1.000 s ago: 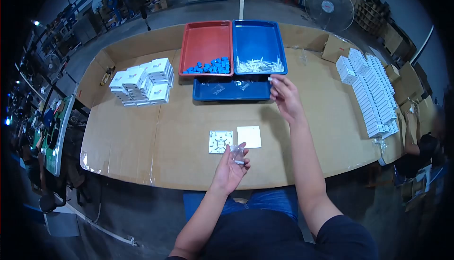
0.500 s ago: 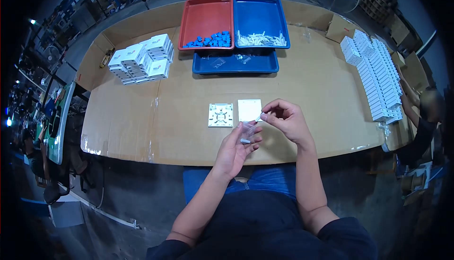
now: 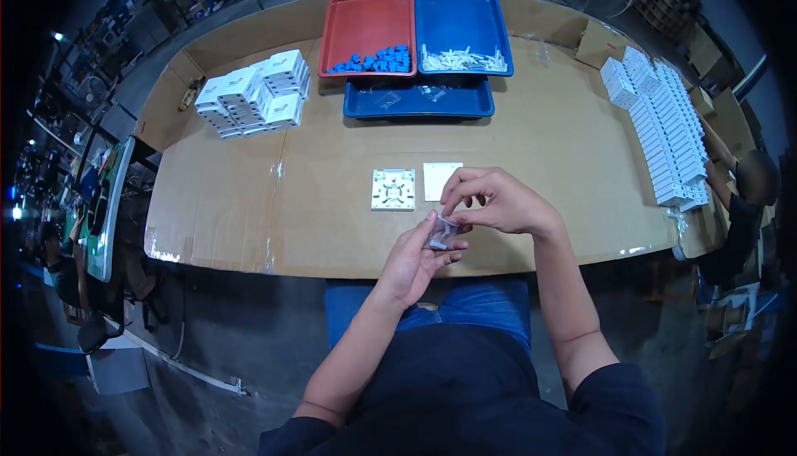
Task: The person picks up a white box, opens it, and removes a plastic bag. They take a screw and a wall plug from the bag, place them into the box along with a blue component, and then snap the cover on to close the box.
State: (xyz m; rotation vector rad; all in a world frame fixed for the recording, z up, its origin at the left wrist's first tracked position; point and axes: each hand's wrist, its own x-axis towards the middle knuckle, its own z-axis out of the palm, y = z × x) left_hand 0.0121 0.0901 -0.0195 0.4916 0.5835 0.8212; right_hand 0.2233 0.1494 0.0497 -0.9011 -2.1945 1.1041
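A small clear plastic bag (image 3: pixel 443 232) with a white piece inside is pinched between the thumb and fingers of my left hand (image 3: pixel 411 265). My right hand (image 3: pixel 502 200) reaches in from the right, its thumb and fingers closed at the bag's mouth. What those fingertips hold is hidden. Just beyond my hands lies a square white plastic box part (image 3: pixel 393 190) with moulded inner features, face up. Beside it on the right is a flat white cover (image 3: pixel 442 180), partly covered by my right fingers.
At the back stand a red tray (image 3: pixel 365 20) with blue pieces, a blue tray (image 3: pixel 461 20) with white sticks, and a lower blue tray (image 3: pixel 415 107) with plastic bags. White boxes (image 3: pixel 253 95) are stacked left; rows of white boxes (image 3: pixel 664 132) stand right, near another person (image 3: pixel 739 224).
My right hand has moved left and down to the mouth of the bag. The white piece it pinched earlier no longer shows between its fingers. My left hand still holds the bag.
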